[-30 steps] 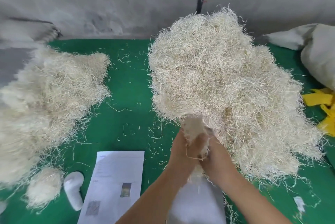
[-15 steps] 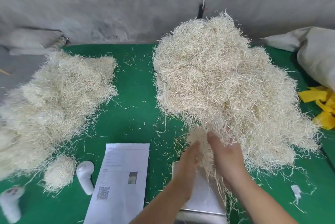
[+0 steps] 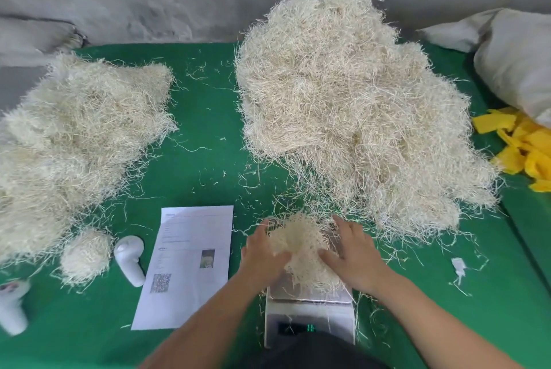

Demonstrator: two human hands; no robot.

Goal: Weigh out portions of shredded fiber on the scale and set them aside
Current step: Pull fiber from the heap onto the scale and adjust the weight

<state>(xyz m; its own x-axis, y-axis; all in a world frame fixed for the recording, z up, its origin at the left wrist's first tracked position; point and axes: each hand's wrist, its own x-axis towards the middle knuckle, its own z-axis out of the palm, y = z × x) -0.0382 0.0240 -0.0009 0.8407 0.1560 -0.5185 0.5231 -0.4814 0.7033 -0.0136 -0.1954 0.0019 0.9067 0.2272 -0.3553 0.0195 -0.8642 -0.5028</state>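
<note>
A small clump of pale shredded fiber [image 3: 301,245] lies on the metal pan of a white scale [image 3: 310,309] at the near centre. My left hand [image 3: 262,255] touches the clump's left side and my right hand [image 3: 351,252] its right side, fingers spread and fairly straight. A big heap of fiber [image 3: 351,106] rises behind the scale to the right. Another heap [image 3: 74,142] spreads over the left of the green table [image 3: 208,136], with a small round portion [image 3: 86,256] at its near edge.
A printed sheet [image 3: 190,261] lies left of the scale. Beside it is a white handheld device [image 3: 129,258], and another white object [image 3: 12,306] sits at the far left. Yellow scraps [image 3: 524,148] and a grey sack [image 3: 515,61] are on the right. A grey wall stands behind.
My hands pulled a clump out of the big heap's near edge and brought it down onto the scale pan. The grip has loosened into spread fingers at the clump's sides.
</note>
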